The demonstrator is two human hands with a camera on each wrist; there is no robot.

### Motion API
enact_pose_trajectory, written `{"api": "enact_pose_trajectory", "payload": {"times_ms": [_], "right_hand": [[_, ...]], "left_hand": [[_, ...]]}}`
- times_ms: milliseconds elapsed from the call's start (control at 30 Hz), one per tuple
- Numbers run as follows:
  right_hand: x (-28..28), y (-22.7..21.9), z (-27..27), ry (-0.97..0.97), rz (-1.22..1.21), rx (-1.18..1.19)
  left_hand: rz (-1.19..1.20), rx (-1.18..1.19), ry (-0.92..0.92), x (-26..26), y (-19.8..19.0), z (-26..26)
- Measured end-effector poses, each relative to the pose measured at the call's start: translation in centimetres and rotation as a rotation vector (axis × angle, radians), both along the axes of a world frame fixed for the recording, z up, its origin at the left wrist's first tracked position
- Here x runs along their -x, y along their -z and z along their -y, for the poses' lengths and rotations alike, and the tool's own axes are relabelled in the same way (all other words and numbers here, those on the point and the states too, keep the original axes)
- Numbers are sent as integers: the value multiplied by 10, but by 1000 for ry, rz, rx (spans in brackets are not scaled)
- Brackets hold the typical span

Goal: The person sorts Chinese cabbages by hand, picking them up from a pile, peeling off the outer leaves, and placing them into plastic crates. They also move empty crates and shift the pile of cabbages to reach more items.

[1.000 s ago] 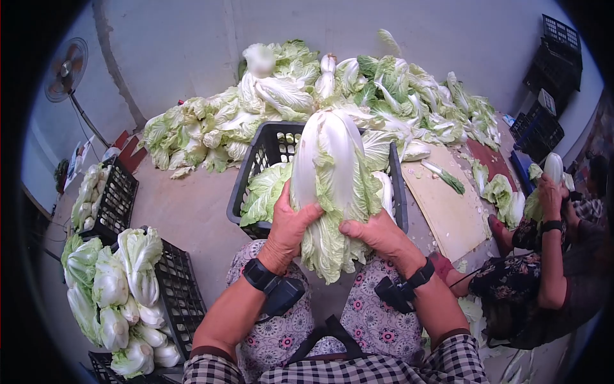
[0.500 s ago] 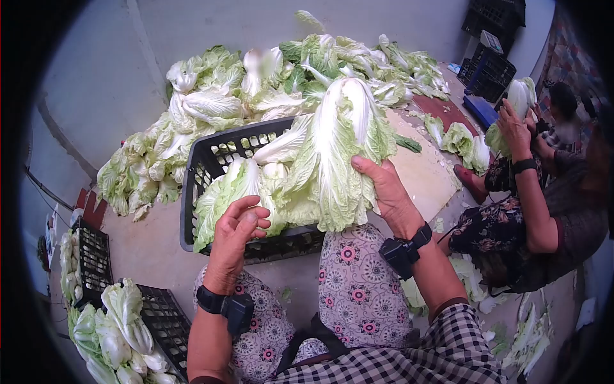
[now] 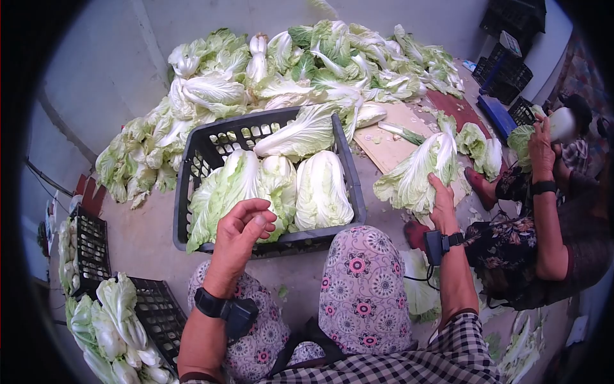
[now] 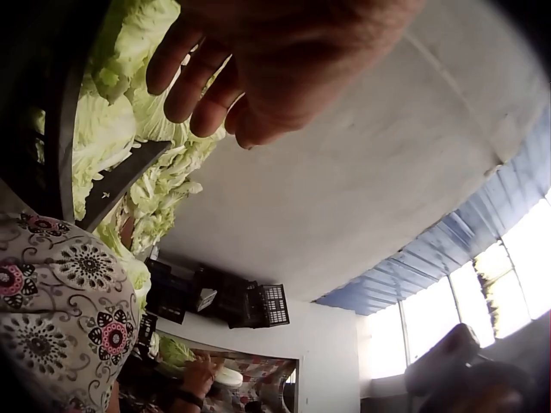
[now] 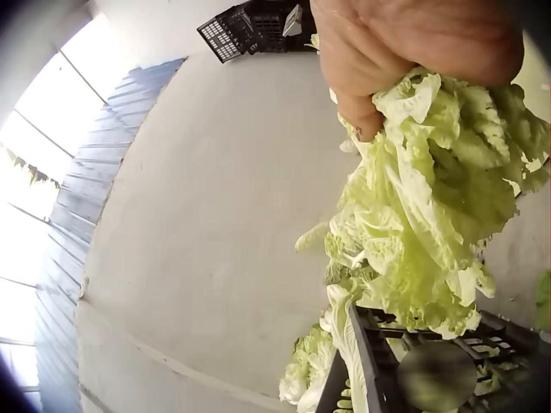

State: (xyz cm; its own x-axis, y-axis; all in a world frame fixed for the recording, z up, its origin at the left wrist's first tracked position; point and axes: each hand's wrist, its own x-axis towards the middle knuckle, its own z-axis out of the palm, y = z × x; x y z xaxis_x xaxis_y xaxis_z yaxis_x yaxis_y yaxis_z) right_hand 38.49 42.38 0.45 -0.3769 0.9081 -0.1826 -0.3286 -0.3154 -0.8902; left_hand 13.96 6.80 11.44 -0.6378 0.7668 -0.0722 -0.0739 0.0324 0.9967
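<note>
My right hand (image 3: 442,206) grips a leafy cabbage piece (image 3: 422,169) to the right of the black crate (image 3: 358,192); the right wrist view has the hand (image 5: 413,43) around the pale green leaves (image 5: 422,198). With fingers loosely bent and nothing in them, my left hand (image 3: 240,233) hovers over the crate's front edge; in the left wrist view this hand (image 4: 284,69) is also empty. Inside the crate lie a trimmed cabbage (image 3: 323,191) at the right, leafier ones (image 3: 233,185) at the left and another (image 3: 297,133) across the back.
A large heap of cabbages and leaves (image 3: 211,96) lies along the wall. Filled crates (image 3: 153,313) stand at the lower left. A board (image 3: 387,137) with a green-topped stalk lies beyond the crate. At the right a seated person (image 3: 550,243) holds a cabbage.
My left hand has let go of the cabbage. My right hand has carried the leafy piece rightward, away from above the crate, and the cabbage at the crate's right side has come into view.
</note>
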Motion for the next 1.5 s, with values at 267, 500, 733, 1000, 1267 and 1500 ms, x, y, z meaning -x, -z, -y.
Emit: {"api": "enact_pose_trajectory", "payload": {"times_ms": [267, 500, 733, 1000, 1267, 1500], "right_hand": [[-16, 30, -69, 16, 801, -109], [57, -10, -22, -296, 786, -520], [144, -76, 19, -392, 771, -1144], [232, -79, 36, -558, 844, -1483], [315, -39, 62, -729, 1072, -1836], [336, 4, 63, -697, 1346, -1929]], "left_hand": [[-4, 11, 34, 1, 2, 2], [21, -16, 110, -2, -2, 7], [-4, -32, 183, -9, -17, 29], [-103, -102, 228, 5, -29, 68], [-319, -49, 221, 26, -35, 96], [-364, -45, 250, 39, -31, 104]]}}
